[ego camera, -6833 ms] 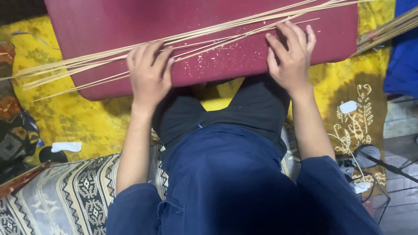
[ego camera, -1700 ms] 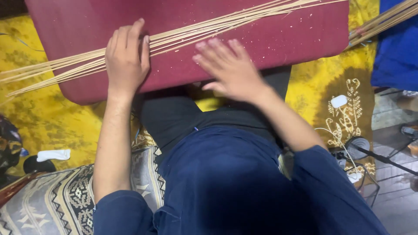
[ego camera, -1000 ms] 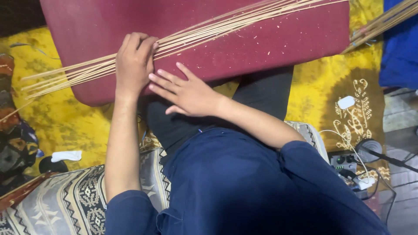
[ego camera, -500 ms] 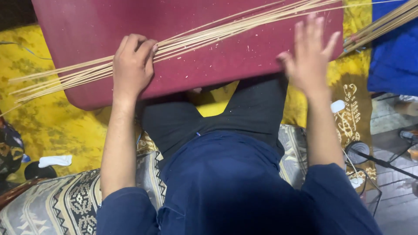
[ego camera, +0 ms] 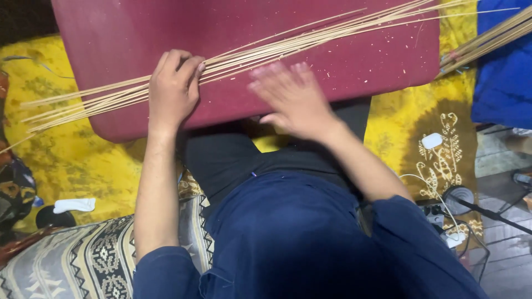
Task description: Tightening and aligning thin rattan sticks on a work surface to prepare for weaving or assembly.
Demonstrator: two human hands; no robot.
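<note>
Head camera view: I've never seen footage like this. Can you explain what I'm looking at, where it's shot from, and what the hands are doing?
There is no machine here. A person wears a camera on the head, so you look down over their blue top and lap at their own two bare hands. Across the lap lies a maroon board. On it lies a bundle of thin pale sticks, running from lower left to upper right and sticking out past both edges. The left hand presses down on the sticks near the board's left end. The right hand is blurred, flat over the board just below the sticks; I cannot tell if it touches them. A yellow patterned cloth covers the floor underneath.
</note>
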